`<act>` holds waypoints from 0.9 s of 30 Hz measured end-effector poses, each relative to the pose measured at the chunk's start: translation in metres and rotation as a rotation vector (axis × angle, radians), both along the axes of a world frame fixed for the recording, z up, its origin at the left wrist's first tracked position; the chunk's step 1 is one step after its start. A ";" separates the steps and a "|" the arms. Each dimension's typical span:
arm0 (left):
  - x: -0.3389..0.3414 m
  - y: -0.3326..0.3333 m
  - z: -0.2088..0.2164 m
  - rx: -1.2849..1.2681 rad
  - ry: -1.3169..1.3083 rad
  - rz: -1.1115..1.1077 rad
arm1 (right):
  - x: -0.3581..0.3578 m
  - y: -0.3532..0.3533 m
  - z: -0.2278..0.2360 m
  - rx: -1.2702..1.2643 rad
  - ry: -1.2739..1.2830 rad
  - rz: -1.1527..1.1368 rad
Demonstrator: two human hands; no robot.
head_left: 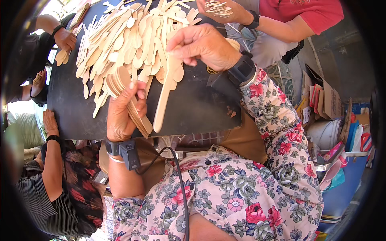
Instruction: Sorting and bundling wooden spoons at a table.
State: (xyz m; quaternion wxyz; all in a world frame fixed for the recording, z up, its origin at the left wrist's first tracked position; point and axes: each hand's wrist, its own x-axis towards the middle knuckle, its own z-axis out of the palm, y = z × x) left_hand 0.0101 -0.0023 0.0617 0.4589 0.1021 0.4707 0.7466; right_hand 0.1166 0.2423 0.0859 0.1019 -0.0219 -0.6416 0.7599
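Observation:
My left hand (pixel 126 110) is closed around a stack of wooden spoons (pixel 118 81), with their rounded bowls fanned above the fingers and their handles pointing down toward the table edge. Above the table, my right hand (pixel 205 46) pinches the upper end of a single wooden spoon (pixel 161 106). That spoon hangs down at a slight tilt, and its pinched end is partly hidden by the fingers. Beyond both hands lies a large loose pile of wooden spoons (pixel 132 40), heaped in many directions on the black table (pixel 201 108).
Across the table, another person's hand (pixel 221 10) holds a bunch of wooden spoons. At the left, other people's hands (pixel 65 39) hold spoons, and one hand (pixel 50 122) rests at the table's edge. A blue bin (pixel 345 176) and cardboard boxes (pixel 331 100) stand to the right. A black cable (pixel 183 180) crosses my lap.

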 end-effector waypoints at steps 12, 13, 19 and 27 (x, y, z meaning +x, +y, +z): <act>0.029 0.013 -0.002 0.060 0.120 -0.191 | -0.011 -0.027 -0.002 -0.030 0.008 0.117; 0.029 0.013 -0.003 0.064 0.041 -0.193 | -0.011 -0.022 -0.002 -0.029 0.008 0.116; 0.026 0.012 -0.003 0.046 -0.051 -0.212 | -0.008 -0.018 0.006 0.077 -0.107 0.004; 0.027 0.013 -0.006 -0.024 0.039 -0.189 | -0.009 -0.049 0.007 0.201 -0.167 0.094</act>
